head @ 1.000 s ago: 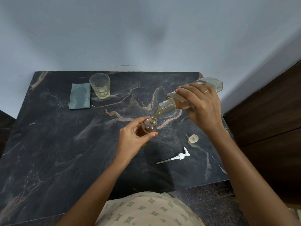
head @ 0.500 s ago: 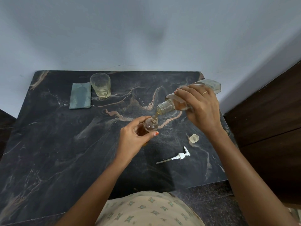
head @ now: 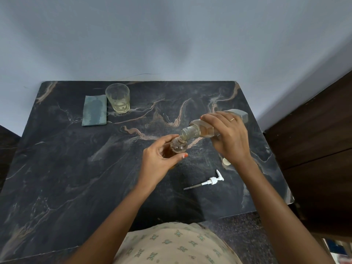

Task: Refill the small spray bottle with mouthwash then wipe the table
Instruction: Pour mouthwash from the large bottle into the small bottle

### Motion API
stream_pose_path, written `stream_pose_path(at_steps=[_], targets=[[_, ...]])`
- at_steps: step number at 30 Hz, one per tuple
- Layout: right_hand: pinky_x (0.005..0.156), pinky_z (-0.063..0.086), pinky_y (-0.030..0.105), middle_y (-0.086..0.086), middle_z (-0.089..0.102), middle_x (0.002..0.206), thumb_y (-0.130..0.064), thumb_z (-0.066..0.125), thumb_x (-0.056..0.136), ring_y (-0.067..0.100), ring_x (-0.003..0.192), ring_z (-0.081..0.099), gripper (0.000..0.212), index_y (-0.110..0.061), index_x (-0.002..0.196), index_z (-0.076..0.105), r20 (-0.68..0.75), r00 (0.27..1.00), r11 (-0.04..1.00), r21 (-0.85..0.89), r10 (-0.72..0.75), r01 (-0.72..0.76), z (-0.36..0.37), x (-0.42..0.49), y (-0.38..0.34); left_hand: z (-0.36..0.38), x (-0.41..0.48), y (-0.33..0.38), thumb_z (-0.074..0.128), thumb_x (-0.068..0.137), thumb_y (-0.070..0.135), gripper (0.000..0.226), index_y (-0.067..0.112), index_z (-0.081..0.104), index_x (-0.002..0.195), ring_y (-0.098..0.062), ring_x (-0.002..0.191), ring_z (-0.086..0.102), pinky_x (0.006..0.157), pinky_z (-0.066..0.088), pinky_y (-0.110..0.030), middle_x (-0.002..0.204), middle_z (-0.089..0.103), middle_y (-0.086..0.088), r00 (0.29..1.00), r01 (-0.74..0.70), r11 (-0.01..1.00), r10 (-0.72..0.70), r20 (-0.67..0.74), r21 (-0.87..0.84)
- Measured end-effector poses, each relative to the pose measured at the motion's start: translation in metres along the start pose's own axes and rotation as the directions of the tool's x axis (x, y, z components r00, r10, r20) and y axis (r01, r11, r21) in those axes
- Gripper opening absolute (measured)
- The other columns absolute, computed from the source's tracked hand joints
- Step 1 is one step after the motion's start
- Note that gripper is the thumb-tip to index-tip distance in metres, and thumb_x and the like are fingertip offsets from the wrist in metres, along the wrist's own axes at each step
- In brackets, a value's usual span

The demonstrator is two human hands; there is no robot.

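Head view. Dark marbled worktop (head: 76, 168), veined pale and rust, with its far edge against a grey-blue wall (head: 171, 35). Left hand (head: 162, 161): the grip is closed round the small spray bottle (head: 178, 146), thumb on the near side and fingers curled over the far side. The bottle stands upright with its neck open, a little right of the worktop's middle. Its base is hidden by the hand, so I cannot tell whether it rests on the surface. Amber liquid shows low in it. Right hand (head: 230, 138): the grip is wrapped round the body of the clear mouthwash bottle (head: 192, 131), which is tipped almost level, base toward the right edge, threaded mouth down at the small bottle's neck. The two openings meet or nearly meet. Amber liquid lies in the tipped bottle's shoulder. A thin ring (head: 232, 119) is on one finger of that hand. A small pale cap (head: 226, 161) lies near the right edge, partly hidden behind the right wrist. A white pump head (head: 213, 180) with its dip tube lies flat toward the near right corner, apart from both hands. Toward the far left corner stands a clear glass (head: 118, 98), upright, with a little yellowish liquid at the bottom. A folded grey-green cloth (head: 94, 110) lies flat just beside it, on its left. A dark wooden cabinet (head: 314, 140) stands beyond the right edge.
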State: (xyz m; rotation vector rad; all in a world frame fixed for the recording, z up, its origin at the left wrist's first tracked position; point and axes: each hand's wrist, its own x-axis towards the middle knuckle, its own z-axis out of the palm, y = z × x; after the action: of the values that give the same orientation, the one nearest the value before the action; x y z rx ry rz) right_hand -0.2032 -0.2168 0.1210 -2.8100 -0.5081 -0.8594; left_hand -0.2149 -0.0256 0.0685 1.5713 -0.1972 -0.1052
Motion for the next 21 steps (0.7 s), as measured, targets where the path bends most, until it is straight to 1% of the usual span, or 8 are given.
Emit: stream_pose_path(at_steps=[5,8,10,13,14,16,19,21], targets=[[0.079,0.044,0.034,0.003,0.070,0.098,0.000,0.077,0.062,0.024,0.093,0.064,0.043,-0.009,0.102,0.063,0.029,0.988,0.981,0.121,0.152,-0.155,0.007,-0.012,-0.003,0.001,-0.001,-0.001,0.079,0.063,0.010,0.051,0.036,0.059,0.101,-0.005,0.096,0.065,0.083,0.049,-0.014,0.101,0.068,0.012,1.000,0.005,1.000,-0.005,0.011,-0.012],[0.082,0.045,0.036,0.001,0.069,0.100,-0.002,0.079,0.064,0.025,0.092,0.065,0.046,-0.010,0.105,0.061,0.085,0.941,0.892,0.299,0.327,-0.338,0.017,-0.022,-0.002,0.001,-0.001,-0.004,0.079,0.063,0.008,0.050,0.032,0.060,0.102,-0.006,0.097,0.065,0.084,0.049,-0.015,0.103,0.068,0.010,1.000,0.018,0.999,-0.017,0.020,-0.030],[0.085,0.046,0.032,-0.008,0.065,0.101,-0.004,0.080,0.065,0.021,0.092,0.064,0.047,-0.011,0.107,0.060,0.166,0.886,0.771,0.441,0.432,-0.459,0.025,-0.029,-0.001,0.002,-0.001,-0.008,0.078,0.063,0.005,0.050,0.031,0.061,0.101,-0.007,0.097,0.065,0.083,0.049,-0.015,0.102,0.068,0.010,0.999,0.035,0.998,-0.034,0.023,-0.044],[0.084,0.047,0.015,-0.011,0.062,0.101,0.001,0.081,0.061,0.001,0.094,0.061,0.052,-0.017,0.104,0.056,0.286,0.818,0.549,0.626,0.500,-0.554,0.037,-0.041,0.002,0.001,-0.001,-0.017,0.077,0.063,0.001,0.050,0.032,0.060,0.099,-0.008,0.099,0.064,0.087,0.049,-0.018,0.103,0.068,0.007,0.998,0.063,0.996,-0.062,0.024,-0.057],[0.083,0.048,0.015,-0.005,0.064,0.102,0.003,0.081,0.059,0.001,0.094,0.061,0.055,-0.019,0.102,0.055,0.321,0.787,0.476,0.656,0.528,-0.586,0.041,-0.044,0.003,0.000,-0.001,-0.020,0.077,0.063,0.000,0.050,0.032,0.060,0.099,-0.008,0.099,0.064,0.088,0.049,-0.019,0.103,0.067,0.006,0.997,0.069,0.996,-0.067,0.022,-0.057],[0.081,0.051,0.022,0.009,0.064,0.105,0.006,0.082,0.057,0.013,0.095,0.062,0.058,-0.021,0.100,0.054,0.397,0.715,0.334,0.683,0.576,-0.649,0.049,-0.052,0.006,-0.003,-0.001,-0.027,0.076,0.064,-0.001,0.051,0.031,0.060,0.100,-0.007,0.100,0.063,0.089,0.048,-0.018,0.103,0.067,0.008,0.997,0.075,0.996,-0.075,0.016,-0.047],[0.073,0.053,0.015,0.002,0.062,0.102,0.010,0.077,0.059,0.006,0.089,0.062,0.061,-0.028,0.099,0.051,0.487,0.640,0.186,0.690,0.594,-0.699,0.061,-0.064,0.012,-0.007,0.000,-0.039,0.075,0.065,-0.002,0.051,0.031,0.060,0.100,-0.004,0.102,0.061,0.090,0.046,-0.015,0.104,0.066,0.011,0.994,0.105,0.994,-0.105,0.008,-0.018],[0.075,0.055,0.019,0.000,0.060,0.103,0.012,0.075,0.061,0.008,0.093,0.061,0.062,-0.028,0.102,0.049,0.526,0.606,0.126,0.684,0.597,-0.718,0.068,-0.071,0.017,-0.008,0.001,-0.048,0.076,0.065,-0.001,0.050,0.030,0.061,0.100,-0.003,0.104,0.060,0.091,0.045,-0.015,0.105,0.065,0.010,0.991,0.131,0.991,-0.131,-0.001,0.010]])
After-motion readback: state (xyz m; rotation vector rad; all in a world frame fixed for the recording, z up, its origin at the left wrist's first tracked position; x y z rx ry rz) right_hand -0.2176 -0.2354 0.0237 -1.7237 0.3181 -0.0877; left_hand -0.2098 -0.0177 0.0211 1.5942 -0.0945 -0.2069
